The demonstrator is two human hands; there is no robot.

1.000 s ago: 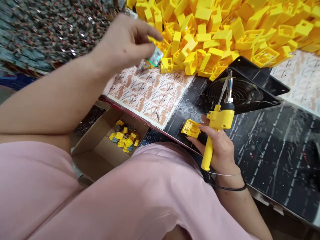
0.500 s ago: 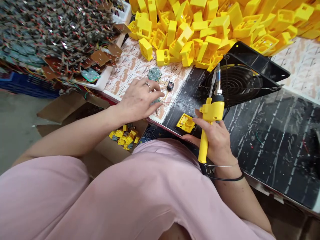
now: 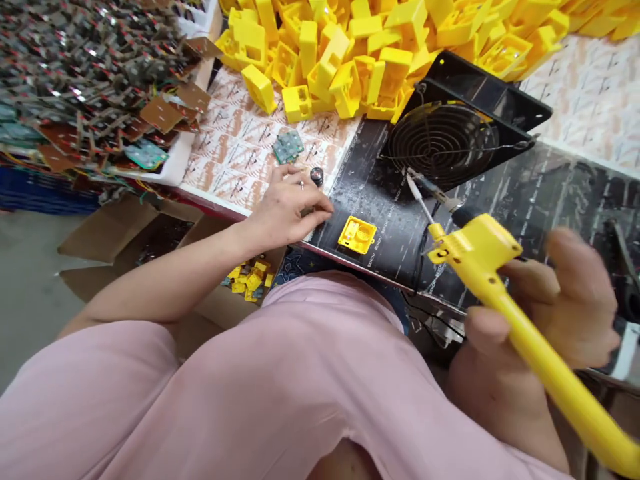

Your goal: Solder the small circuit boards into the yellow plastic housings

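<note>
My left hand (image 3: 290, 210) rests at the table's near edge, its thumb and forefinger pinched together; whatever lies between the tips is too small to make out. Just beyond its fingers are a small round black part (image 3: 317, 176) and green circuit boards (image 3: 289, 147). To its right an open yellow casing (image 3: 357, 235) lies on the black mat. My right hand (image 3: 545, 313), partly blurred, holds a yellow soldering iron (image 3: 483, 267) close to the camera, the metal tip pointing up and left toward the fan.
A black fan (image 3: 445, 143) leans behind the mat (image 3: 560, 193). Yellow casings (image 3: 345, 60) are heaped at the back. Brown circuit boards (image 3: 160, 115) overflow a white tray (image 3: 183, 160) at the left. A cardboard box (image 3: 110, 230) with parts stands below the table.
My right hand has raised the soldering iron toward the camera and moved right, away from the yellow casing. The left thumb and forefinger have come together. The view has shifted somewhat.
</note>
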